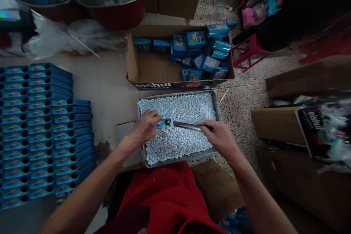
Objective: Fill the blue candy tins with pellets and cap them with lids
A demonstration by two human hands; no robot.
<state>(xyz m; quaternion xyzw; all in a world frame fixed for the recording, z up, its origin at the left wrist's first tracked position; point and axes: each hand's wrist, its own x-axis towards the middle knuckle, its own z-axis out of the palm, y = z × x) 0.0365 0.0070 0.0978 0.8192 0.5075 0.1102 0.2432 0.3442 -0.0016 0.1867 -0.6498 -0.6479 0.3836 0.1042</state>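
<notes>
A metal tray full of small pale blue and white pellets lies in front of me. Over its left half, my left hand is closed on a small blue box, whose end with a dark round hole faces right. My right hand grips a narrow metal scoop by its right end. The scoop's tip points left and is close to the hole in the box; I cannot tell whether they touch.
Behind the tray, a cardboard carton holds several blue boxes. Stacked blue boxes with round holes stand at left. Red metal bowls are at upper left. A pink stool with a seated person is at upper right; cartons stand at right.
</notes>
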